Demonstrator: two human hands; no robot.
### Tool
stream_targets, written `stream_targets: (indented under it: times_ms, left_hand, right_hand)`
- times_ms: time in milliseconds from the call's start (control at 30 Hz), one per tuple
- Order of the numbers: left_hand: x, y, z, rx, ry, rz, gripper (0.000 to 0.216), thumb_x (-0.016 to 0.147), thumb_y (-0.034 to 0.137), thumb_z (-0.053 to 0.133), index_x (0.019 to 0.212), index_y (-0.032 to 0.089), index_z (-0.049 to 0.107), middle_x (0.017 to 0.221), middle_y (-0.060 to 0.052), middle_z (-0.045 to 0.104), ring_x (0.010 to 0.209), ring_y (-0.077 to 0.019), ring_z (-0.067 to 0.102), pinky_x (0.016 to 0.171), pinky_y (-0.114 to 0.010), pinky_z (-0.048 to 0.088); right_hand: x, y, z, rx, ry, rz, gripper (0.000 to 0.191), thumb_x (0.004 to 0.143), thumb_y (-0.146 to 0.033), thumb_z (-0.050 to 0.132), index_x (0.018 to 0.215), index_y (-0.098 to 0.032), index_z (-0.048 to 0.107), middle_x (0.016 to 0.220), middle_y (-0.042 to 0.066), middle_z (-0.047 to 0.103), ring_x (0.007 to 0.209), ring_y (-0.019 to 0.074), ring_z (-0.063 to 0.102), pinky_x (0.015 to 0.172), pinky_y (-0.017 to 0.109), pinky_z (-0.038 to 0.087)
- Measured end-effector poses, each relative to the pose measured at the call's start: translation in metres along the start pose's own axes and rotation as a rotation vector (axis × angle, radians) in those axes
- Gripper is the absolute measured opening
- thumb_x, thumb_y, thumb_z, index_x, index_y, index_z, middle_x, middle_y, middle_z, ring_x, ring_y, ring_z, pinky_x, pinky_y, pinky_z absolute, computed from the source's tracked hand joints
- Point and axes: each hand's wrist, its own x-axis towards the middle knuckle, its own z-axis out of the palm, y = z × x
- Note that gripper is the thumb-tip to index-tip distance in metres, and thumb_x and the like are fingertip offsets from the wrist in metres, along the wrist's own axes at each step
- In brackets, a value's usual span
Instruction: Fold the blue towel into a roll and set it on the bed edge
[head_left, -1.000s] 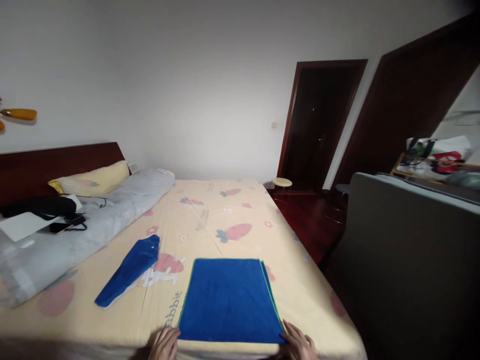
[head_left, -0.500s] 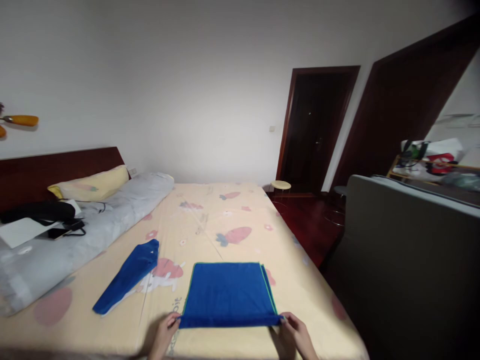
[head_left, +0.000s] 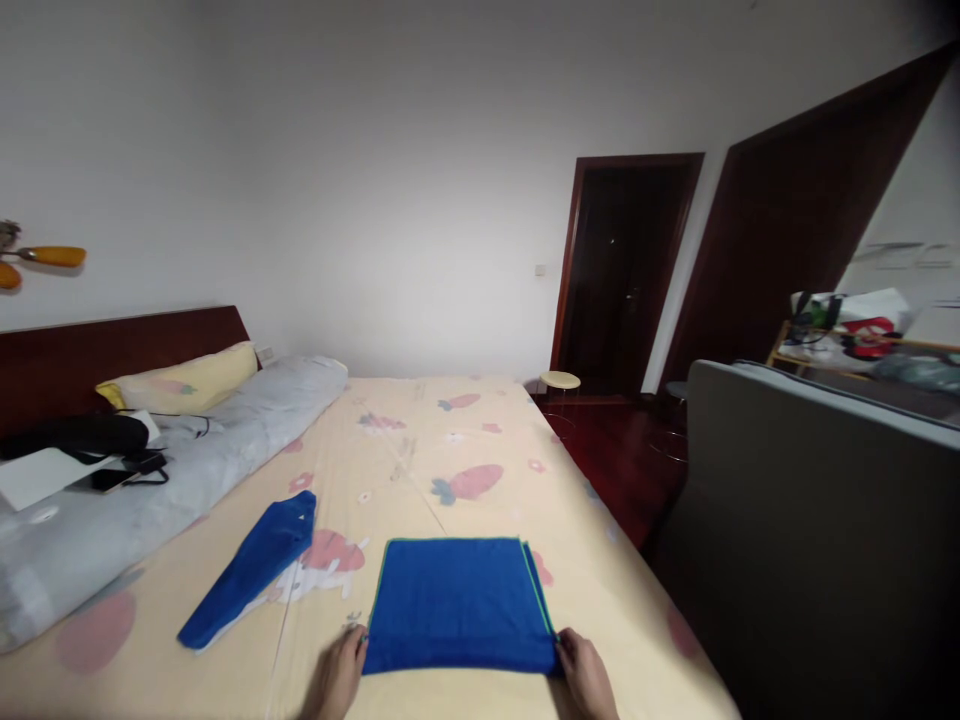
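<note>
A blue towel [head_left: 459, 600] with green edging lies folded into a rectangle on the bed [head_left: 615, 610], its near edge turned over in a strip. My left hand [head_left: 345, 668] pinches the near left corner of this towel. At the near right corner, my right hand [head_left: 586, 672] has its fingers closed on the edge. To the left lies a second blue cloth piece [head_left: 255, 570], long and narrow, with a small white mark near its far end and a pale edge along one side.
Along the left side runs a rolled grey quilt [head_left: 255, 440], with a black strap-like item [head_left: 82, 437] and a phone [head_left: 112, 478] on it. A yellow pillow [head_left: 187, 380] rests by the headboard [head_left: 135, 325]. A dark grey panel [head_left: 810, 530] stands at the right; a stool [head_left: 560, 381] is beyond the bed.
The turned-over strip at the towel's near edge looks wider and flatter now. Both hands have moved slightly, still at the corners. The whole view has shifted a little.
</note>
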Motion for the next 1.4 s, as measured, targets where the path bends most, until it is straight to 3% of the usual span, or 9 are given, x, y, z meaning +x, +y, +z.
stream_targets:
  times_ms: [200, 400, 600, 700, 800, 967, 1100, 1233, 1400]
  left_hand:
    - [-0.014, 0.031, -0.001, 0.564, 0.033, -0.043, 0.039, 0.089, 0.014, 0.030, 0.103, 0.024, 0.065, 0.114, -0.006, 0.070, 0.110, -0.0213, 0.060, 0.089, -0.037, 0.044]
    - [-0.018, 0.051, -0.003, 0.590, -0.030, -0.028, 0.046, 0.083, 0.004, 0.031, 0.103, 0.026, 0.067, 0.112, -0.005, 0.069, 0.112, -0.0201, 0.057, 0.092, -0.037, 0.038]
    - [-0.023, 0.053, -0.008, 0.569, -0.033, -0.094, 0.033, 0.087, 0.029, 0.038, 0.102, 0.026, 0.068, 0.116, -0.007, 0.067, 0.114, -0.0249, 0.055, 0.095, -0.044, 0.037]
    - [-0.025, 0.062, 0.016, 0.604, -0.048, -0.028, 0.042, 0.084, 0.018, 0.036, 0.115, 0.023, 0.064, 0.128, -0.009, 0.063, 0.121, -0.0264, 0.052, 0.100, -0.048, 0.037]
    - [-0.036, 0.085, 0.064, 0.490, -0.186, 0.139, 0.057, 0.081, 0.007, 0.029, 0.126, 0.025, 0.058, 0.138, -0.006, 0.057, 0.127, -0.0212, 0.050, 0.107, -0.042, 0.037]
    - [-0.062, 0.098, 0.111, 0.311, -0.378, 0.414, 0.060, 0.089, 0.024, 0.032, 0.147, 0.028, 0.021, 0.153, -0.004, 0.034, 0.140, -0.0243, 0.037, 0.112, -0.045, 0.037]
    - [-0.067, 0.066, 0.076, 0.335, -0.353, 0.422, 0.059, 0.093, 0.035, 0.031, 0.145, 0.039, 0.005, 0.156, 0.002, 0.024, 0.142, -0.0241, 0.032, 0.113, -0.051, 0.033]
    - [-0.065, 0.032, 0.034, 0.417, -0.245, 0.315, 0.053, 0.095, 0.037, 0.029, 0.144, 0.037, 0.009, 0.155, 0.000, 0.029, 0.142, -0.0225, 0.032, 0.114, -0.051, 0.031]
    - [-0.063, 0.015, 0.015, 0.461, -0.269, 0.232, 0.050, 0.095, 0.037, 0.027, 0.143, 0.039, 0.014, 0.154, 0.001, 0.031, 0.141, -0.0204, 0.033, 0.115, -0.053, 0.027]
  right_hand:
    - [-0.013, 0.003, 0.004, -0.250, 0.079, -0.113, 0.025, 0.086, -0.030, 0.036, 0.078, -0.023, 0.058, 0.077, 0.006, 0.063, 0.075, 0.0206, 0.058, 0.074, 0.033, 0.042]
    - [-0.018, 0.005, 0.014, -0.435, 0.114, -0.196, 0.028, 0.085, -0.014, 0.033, 0.090, -0.023, 0.059, 0.084, 0.004, 0.061, 0.074, 0.0171, 0.056, 0.073, 0.030, 0.041]
    - [-0.015, 0.012, 0.011, -0.452, 0.167, -0.233, 0.030, 0.086, -0.018, 0.036, 0.100, -0.022, 0.062, 0.101, 0.009, 0.064, 0.085, 0.0203, 0.059, 0.076, 0.033, 0.044]
    - [-0.021, -0.014, 0.029, -0.451, 0.158, -0.365, 0.030, 0.084, -0.014, 0.039, 0.096, -0.024, 0.065, 0.104, 0.008, 0.067, 0.089, 0.0210, 0.060, 0.080, 0.034, 0.046]
    - [-0.037, -0.053, 0.069, -0.385, -0.025, -0.522, 0.036, 0.079, -0.009, 0.041, 0.099, -0.027, 0.066, 0.105, 0.004, 0.070, 0.094, 0.0199, 0.063, 0.084, 0.034, 0.047]
    - [-0.061, -0.072, 0.112, -0.333, -0.307, -0.548, 0.050, 0.085, -0.023, 0.046, 0.135, -0.028, 0.049, 0.140, 0.006, 0.053, 0.127, 0.0236, 0.051, 0.102, 0.038, 0.044]
    - [-0.064, -0.038, 0.087, -0.407, -0.275, -0.563, 0.049, 0.093, -0.037, 0.040, 0.142, -0.034, 0.036, 0.146, 0.002, 0.043, 0.132, 0.0233, 0.045, 0.104, 0.040, 0.043]
    - [-0.064, -0.001, 0.046, -0.528, -0.163, -0.449, 0.051, 0.093, -0.049, 0.039, 0.142, -0.035, 0.034, 0.146, 0.001, 0.041, 0.133, 0.0248, 0.043, 0.104, 0.044, 0.045]
    - [-0.065, 0.026, 0.019, -0.571, -0.130, -0.284, 0.051, 0.092, -0.054, 0.035, 0.139, -0.034, 0.039, 0.145, 0.002, 0.044, 0.133, 0.0248, 0.044, 0.104, 0.050, 0.044]
